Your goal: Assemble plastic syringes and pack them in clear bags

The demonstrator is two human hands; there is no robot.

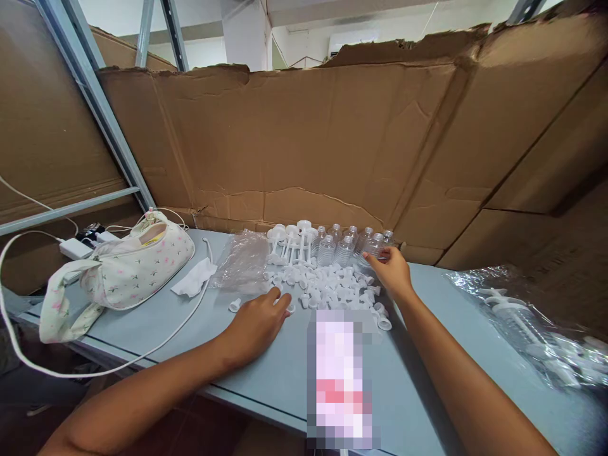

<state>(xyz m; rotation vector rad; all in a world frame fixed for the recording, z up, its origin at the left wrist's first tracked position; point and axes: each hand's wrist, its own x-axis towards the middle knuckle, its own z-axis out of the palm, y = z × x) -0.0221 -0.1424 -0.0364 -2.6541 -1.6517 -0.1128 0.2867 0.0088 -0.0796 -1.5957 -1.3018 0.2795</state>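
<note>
My left hand point(260, 323) rests low over the table, fingers curled, with a small white funnel-shaped plastic piece point(291, 308) at its fingertips. Farther right, my right hand point(393, 271) has its fingers closed around the side of a clear ribbed plastic bottle point(375, 243) in the front of the bottle group. Several similar bottles point(344, 251) stand beside it, upright. Between my hands spreads a pile of small white plastic pieces point(332, 285). White pump heads with stems point(292, 242) stand in a cluster left of the bottles.
A crumpled clear bag point(244, 259) and a white tissue point(194, 278) lie left. Beyond them are a flowered pouch point(137, 266) and a white cable point(190, 316). A pixelated item point(339, 380) is in front; a filled plastic bag point(527, 329) lies right. Cardboard point(294, 139) walls the back.
</note>
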